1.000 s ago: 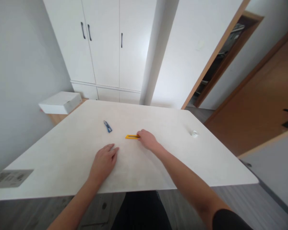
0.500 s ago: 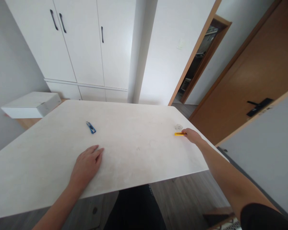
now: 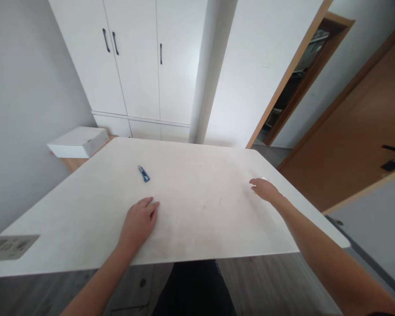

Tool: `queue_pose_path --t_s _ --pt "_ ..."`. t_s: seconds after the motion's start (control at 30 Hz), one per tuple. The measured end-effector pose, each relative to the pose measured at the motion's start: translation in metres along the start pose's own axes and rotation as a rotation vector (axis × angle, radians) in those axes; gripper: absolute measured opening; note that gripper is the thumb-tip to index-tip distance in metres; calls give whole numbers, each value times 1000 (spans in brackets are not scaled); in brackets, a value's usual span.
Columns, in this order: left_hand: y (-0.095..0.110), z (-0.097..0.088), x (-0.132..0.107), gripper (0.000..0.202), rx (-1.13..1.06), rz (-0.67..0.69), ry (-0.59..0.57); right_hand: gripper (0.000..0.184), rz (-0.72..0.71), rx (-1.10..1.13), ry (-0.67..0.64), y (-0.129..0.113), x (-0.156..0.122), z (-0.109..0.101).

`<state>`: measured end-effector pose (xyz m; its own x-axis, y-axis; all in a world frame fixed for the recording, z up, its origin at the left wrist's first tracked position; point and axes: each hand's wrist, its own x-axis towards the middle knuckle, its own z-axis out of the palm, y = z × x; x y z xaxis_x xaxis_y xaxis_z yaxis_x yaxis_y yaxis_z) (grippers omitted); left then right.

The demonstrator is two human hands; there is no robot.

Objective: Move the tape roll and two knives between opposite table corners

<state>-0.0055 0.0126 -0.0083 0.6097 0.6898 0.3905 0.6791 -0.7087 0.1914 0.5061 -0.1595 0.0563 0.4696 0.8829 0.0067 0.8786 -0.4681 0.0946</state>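
My left hand [image 3: 140, 224] lies palm down near the front of the white table [image 3: 197, 175], fingers stretched out and holding nothing. A little beyond it is a blue utility knife [image 3: 144, 174], lying slantwise on the tabletop and touched by neither hand. On the right side, my right hand [image 3: 265, 189] hovers low over the table with its thumb and fingers apart and nothing visible between them. The yellow utility knife is almost wholly hidden behind that hand; just a faint orange trace shows below the fingers. Only a pale edge of a clear ring-shaped thing [image 3: 263, 178] peeks out behind the knuckles.
A white box [image 3: 74, 147] stands beyond the table's left corner. A printed label sheet [image 3: 13, 247] lies at the left front edge. White cupboards [image 3: 145, 66] line the back, with a wooden door [image 3: 358, 118] at the right.
My right hand has let go of the yellow utility knife and its fingers have parted. The view has turned left, bringing the label sheet into sight. My left hand stays resting on the table.
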Motion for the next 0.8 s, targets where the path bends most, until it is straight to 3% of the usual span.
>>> queue_pose_path --t_s 0.1,0.23,0.33,0.43,0.53,0.6,0.7,0.8 --pt "4 -4 0 38 -2 -29 -8 30 -179 82 -36 -90 27 -16" --pt "6 -7 0 35 -32 -66 -20 27 -395 214 -61 -238 54 -37" --pt "6 -9 0 34 -68 -77 -24 29 -436 271 -112 -341 65 -44" --pt "6 -12 0 35 -92 -82 -34 43 -372 344 -165 -420 70 -44" --pt "6 -15 1 35 -109 -91 -50 58 -273 427 -155 -466 74 -41" --pt "6 -16 1 35 -118 -93 -59 52 -257 444 -136 -480 77 -39" --pt "5 -15 1 35 -121 -86 -59 35 -272 399 -141 -481 78 -37" --pt "4 -12 1 35 -102 -73 -47 31 -336 323 -127 -457 71 -37"
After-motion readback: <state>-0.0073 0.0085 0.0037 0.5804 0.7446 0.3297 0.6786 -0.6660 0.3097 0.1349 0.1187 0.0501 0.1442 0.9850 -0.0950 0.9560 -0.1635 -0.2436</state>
